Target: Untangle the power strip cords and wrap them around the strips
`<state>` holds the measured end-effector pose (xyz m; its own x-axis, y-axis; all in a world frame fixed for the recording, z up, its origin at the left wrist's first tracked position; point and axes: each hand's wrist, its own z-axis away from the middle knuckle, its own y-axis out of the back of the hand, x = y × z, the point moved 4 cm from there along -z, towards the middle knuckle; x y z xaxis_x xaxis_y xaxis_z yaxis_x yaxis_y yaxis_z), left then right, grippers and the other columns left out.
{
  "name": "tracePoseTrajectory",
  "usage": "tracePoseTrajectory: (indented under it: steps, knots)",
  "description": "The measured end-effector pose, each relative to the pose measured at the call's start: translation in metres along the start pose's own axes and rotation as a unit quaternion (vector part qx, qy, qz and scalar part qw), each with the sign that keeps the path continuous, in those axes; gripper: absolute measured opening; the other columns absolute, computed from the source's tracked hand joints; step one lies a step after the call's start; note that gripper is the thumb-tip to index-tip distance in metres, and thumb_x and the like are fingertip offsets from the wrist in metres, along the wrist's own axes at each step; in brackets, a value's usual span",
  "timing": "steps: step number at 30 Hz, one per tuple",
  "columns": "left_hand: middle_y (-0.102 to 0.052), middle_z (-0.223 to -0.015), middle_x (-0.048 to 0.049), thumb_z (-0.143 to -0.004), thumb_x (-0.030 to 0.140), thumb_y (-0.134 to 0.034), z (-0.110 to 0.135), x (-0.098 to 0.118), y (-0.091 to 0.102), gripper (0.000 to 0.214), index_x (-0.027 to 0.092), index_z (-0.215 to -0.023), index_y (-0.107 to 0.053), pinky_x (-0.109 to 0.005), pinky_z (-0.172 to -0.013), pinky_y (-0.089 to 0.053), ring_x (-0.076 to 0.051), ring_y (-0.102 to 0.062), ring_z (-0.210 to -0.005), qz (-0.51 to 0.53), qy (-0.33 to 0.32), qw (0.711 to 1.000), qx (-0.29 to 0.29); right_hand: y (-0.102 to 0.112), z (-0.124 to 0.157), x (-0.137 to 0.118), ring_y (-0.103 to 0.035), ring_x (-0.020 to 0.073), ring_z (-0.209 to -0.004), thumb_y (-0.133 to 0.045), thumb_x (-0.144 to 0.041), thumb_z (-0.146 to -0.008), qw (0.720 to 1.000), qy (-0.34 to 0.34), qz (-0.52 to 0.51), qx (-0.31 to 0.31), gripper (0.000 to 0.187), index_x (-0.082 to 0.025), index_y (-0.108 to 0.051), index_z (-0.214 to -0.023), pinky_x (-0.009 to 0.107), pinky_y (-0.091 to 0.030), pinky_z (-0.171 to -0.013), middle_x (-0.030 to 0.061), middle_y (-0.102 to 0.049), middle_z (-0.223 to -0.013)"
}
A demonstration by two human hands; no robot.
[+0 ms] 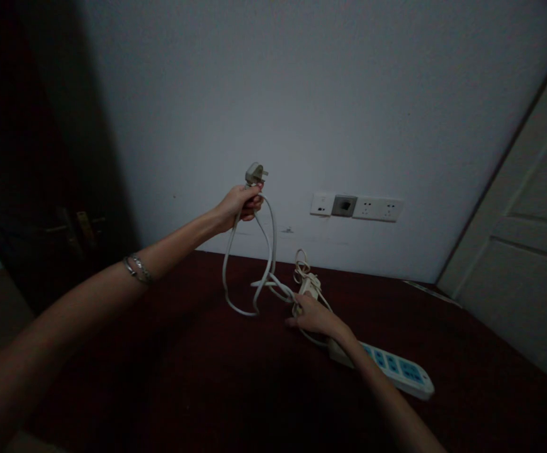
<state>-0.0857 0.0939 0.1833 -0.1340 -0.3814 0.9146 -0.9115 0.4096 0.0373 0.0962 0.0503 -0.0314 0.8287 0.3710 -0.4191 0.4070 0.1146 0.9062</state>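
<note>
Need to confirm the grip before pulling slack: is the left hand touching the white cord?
Touching. The head view shows the left hand closed round the white cord just under the plug, with loops of cord hanging below it.

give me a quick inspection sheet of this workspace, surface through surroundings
surface: dark red surface, dimly lit
job's things: plug raised in the air; power strip with blue sockets lying flat
clutter: small white block in the tangle, kind unclear
grips: left hand shut on white cable just below the plug; right hand rests on the tangle, grip unclear
cables: white cable hangs in loops down to the tangle on the surface
surroundings: wall sockets, pale door right, dark door left
</note>
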Motion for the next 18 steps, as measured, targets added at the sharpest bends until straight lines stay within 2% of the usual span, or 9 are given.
tracePoseTrajectory:
  steps: [3, 6, 9, 11, 14, 18]
  knots:
    - [-0.028, -0.048, 0.0068, -0.085, 0.033, -0.049, 0.002, -0.006, -0.001, 0.035, 0.016, -0.056, -0.037, -0.015, -0.031, -0.019, -0.002, -0.024, -0.034, -0.019, 0.013, 1.0, -0.016, 0.013, 0.006, 0.001, -0.039, 0.0308, -0.119, -0.072, -0.045, -0.056, 0.995, 0.027, -0.07, 0.061, 0.078, -0.017, -0.048, -0.125, 0.041, -0.033, -0.096, 0.0162, -0.041, -0.129]
    - [-0.029, -0.048, 0.0063, -0.085, 0.035, -0.048, 0.003, -0.01, -0.003, 0.036, 0.016, -0.056, -0.037, -0.016, -0.032, -0.018, -0.002, -0.022, -0.035, -0.031, 0.022, 0.999, -0.017, 0.03, 0.012, -0.008, -0.03, 0.0287, -0.127, -0.071, -0.048, -0.058, 0.977, 0.068, -0.158, 0.129, 0.091, -0.018, -0.033, -0.135, 0.043, -0.026, -0.103, 0.0158, -0.032, -0.138]
    - [-0.029, -0.049, 0.0058, -0.085, 0.034, -0.047, 0.003, -0.014, -0.006, 0.036, 0.016, -0.056, -0.038, -0.016, -0.032, -0.017, -0.002, -0.021, -0.034, -0.036, 0.034, 0.999, -0.013, 0.042, 0.017, -0.029, -0.038, 0.0262, -0.124, -0.071, -0.049, -0.059, 0.951, 0.112, -0.231, 0.172, 0.094, -0.02, -0.028, -0.138, 0.042, -0.028, -0.103, 0.0138, -0.038, -0.136]
    - [-0.028, -0.049, 0.0059, -0.086, 0.034, -0.046, 0.004, -0.018, -0.008, 0.035, 0.016, -0.056, -0.038, -0.016, -0.032, -0.016, -0.002, -0.02, -0.034, -0.031, 0.044, 0.999, -0.008, 0.046, 0.02, -0.042, -0.045, 0.0256, -0.117, -0.073, -0.048, -0.056, 0.941, 0.115, -0.248, 0.201, 0.097, -0.019, -0.028, -0.137, 0.041, -0.033, -0.099, 0.013, -0.046, -0.129]
    - [-0.027, -0.049, 0.006, -0.086, 0.033, -0.045, 0.006, -0.022, -0.013, 0.036, 0.017, -0.056, -0.037, -0.016, -0.032, -0.017, -0.002, -0.019, -0.035, -0.016, 0.05, 0.999, 0.001, 0.046, 0.023, -0.054, -0.053, 0.0258, -0.105, -0.074, -0.05, -0.053, 0.938, 0.078, -0.233, 0.242, 0.096, -0.021, -0.033, -0.134, 0.042, -0.04, -0.091, 0.011, -0.055, -0.118]
    - [-0.026, -0.05, 0.0059, -0.086, 0.033, -0.044, 0.01, -0.025, -0.017, 0.035, 0.017, -0.056, -0.036, -0.016, -0.032, -0.017, -0.003, -0.021, -0.036, 0.014, 0.049, 0.999, -0.003, 0.044, 0.022, -0.057, -0.058, 0.0252, -0.095, -0.068, -0.054, -0.06, 0.942, 0.033, -0.218, 0.252, 0.076, -0.022, -0.045, -0.124, 0.041, -0.043, -0.083, 0.0086, -0.06, -0.107]
